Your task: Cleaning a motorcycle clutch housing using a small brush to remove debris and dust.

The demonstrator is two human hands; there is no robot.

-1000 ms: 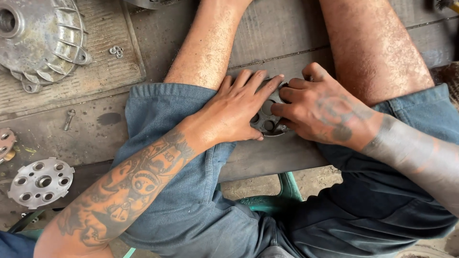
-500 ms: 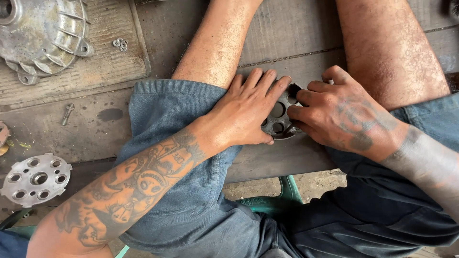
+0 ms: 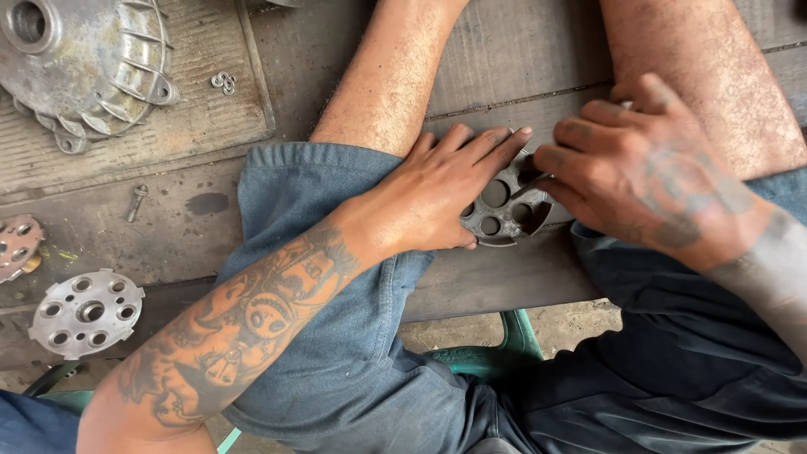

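Observation:
A dark round metal plate (image 3: 503,208) with several holes lies on the wooden platform (image 3: 496,76) between my knees. My left hand (image 3: 437,193) rests flat on its left side, fingers stretched over the rim. From the right, my right hand (image 3: 626,172) grips the plate's edge with bent fingers. Both hands cover part of the plate. My forearms are tattooed, and I wear blue denim shorts (image 3: 336,336).
A large finned grey metal housing (image 3: 80,63) sits at the top left on a wooden board. Two small nuts (image 3: 223,81) and a bolt (image 3: 134,202) lie nearby. A silver holed disc (image 3: 86,313) and a pinkish plate (image 3: 17,245) are at the left edge.
Both hands have shifted a little on the plate, uncovering more of its holes. The view has drifted, so everything sits slightly higher and farther right.

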